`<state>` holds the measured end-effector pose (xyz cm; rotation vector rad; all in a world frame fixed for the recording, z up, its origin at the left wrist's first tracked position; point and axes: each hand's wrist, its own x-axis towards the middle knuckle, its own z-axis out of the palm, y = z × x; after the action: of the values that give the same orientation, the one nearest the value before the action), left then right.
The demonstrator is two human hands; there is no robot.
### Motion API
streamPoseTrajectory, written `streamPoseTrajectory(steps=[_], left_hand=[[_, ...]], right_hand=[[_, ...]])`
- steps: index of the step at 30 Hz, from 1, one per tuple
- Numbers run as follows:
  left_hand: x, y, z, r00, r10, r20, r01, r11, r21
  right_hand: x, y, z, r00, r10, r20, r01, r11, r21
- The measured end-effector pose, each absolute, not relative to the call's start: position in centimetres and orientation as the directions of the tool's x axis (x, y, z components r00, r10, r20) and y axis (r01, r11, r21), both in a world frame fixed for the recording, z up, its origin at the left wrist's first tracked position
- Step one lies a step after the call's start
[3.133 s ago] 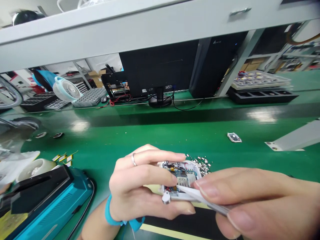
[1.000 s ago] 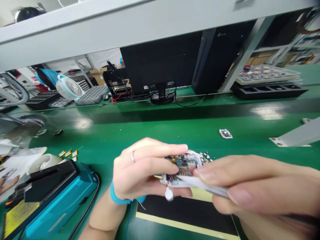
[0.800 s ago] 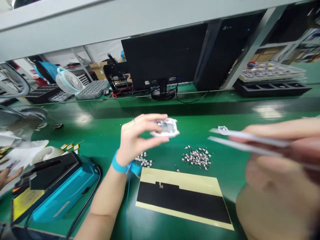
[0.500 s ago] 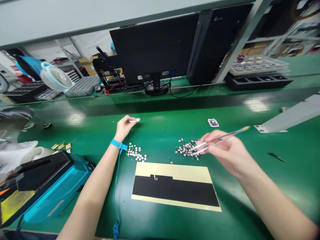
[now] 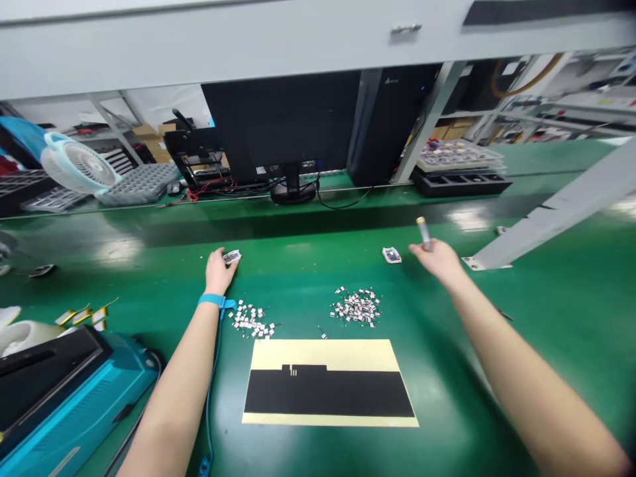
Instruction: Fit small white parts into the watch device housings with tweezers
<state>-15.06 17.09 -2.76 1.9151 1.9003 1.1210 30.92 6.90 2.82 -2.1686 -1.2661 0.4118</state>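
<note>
My left hand (image 5: 218, 271), with a blue wrist strap (image 5: 217, 301), has its fingers closed at the edge of a small white-rimmed part (image 5: 232, 257) with a dark inside. My right hand (image 5: 440, 260) is closed around tweezers, whose yellow-ended top (image 5: 422, 228) sticks up; their tips are hidden. Left of that hand lies a similar white-rimmed part (image 5: 392, 256) on the green bench. Two heaps of tiny white pieces with thin dark leads lie between my arms, a looser left heap (image 5: 251, 320) and a denser right heap (image 5: 356, 307). One piece (image 5: 322, 334) lies apart.
A yellow sheet with a black band (image 5: 328, 394) lies in front. On the left stand a blue-and-black machine (image 5: 114, 371) and several yellow-edged pieces (image 5: 82, 317). A monitor (image 5: 283, 126) is behind, a metal post (image 5: 546, 212) at right.
My right hand has lifted away from the right heap, moving back beyond it, and the tweezers now point upward at their yellow end. My left hand's part now shows its face. The view has shifted.
</note>
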Motion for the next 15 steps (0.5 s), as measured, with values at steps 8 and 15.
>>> streamPoseTrajectory(steps=[8, 15], left_hand=[[-15.7, 15.4, -1.3, -0.33, 0.788, 0.52, 0.814, -0.042, 0.58], [-15.3, 15.2, -1.2, -0.334, 0.731, 0.595, 0.818, -0.089, 0.568]], right_hand=[[27.5, 8.2, -0.6, 0.507, 0.861, -0.02, 0.82, -0.49, -0.298], [28.1, 9.9, -0.5, 0.286, 0.957, -0.037, 0.883, -0.278, -0.377]])
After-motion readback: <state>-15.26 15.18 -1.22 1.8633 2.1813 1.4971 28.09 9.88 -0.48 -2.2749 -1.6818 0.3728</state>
